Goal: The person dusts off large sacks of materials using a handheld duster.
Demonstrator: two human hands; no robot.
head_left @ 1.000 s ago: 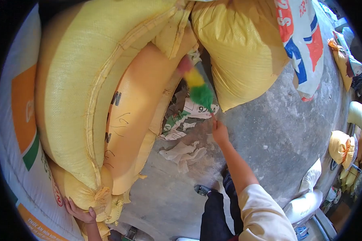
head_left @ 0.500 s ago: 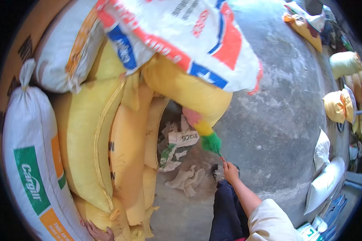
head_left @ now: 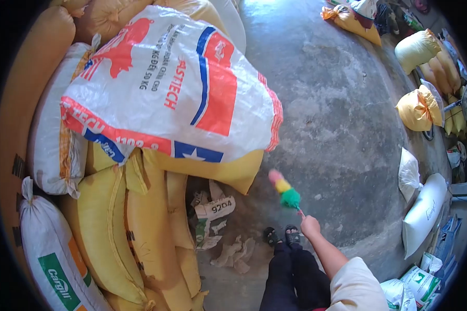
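My right hand [head_left: 310, 226] is closed round the handle of a feather duster [head_left: 285, 192] with pink, yellow and green bands. The duster hangs over the grey floor, beside the corner of a yellow sack [head_left: 207, 168]. A white sack with red and blue print [head_left: 192, 88] lies across the top of the pile. Filled yellow sacks [head_left: 101, 228] lean below it, next to a white sack with a green label [head_left: 57, 254]. My left hand is out of view.
Torn paper scraps [head_left: 215, 208] lie on the concrete floor [head_left: 342, 129] by the sacks. My sandalled feet stand near them. Along the right side are tied yellow sacks [head_left: 420, 109], a white sack [head_left: 424, 215] and more bags.
The duster has moved away from the yellow sack to over the floor. My left hand, earlier on the lower sacks, has left the view. The view has shifted, showing more of the printed sack.
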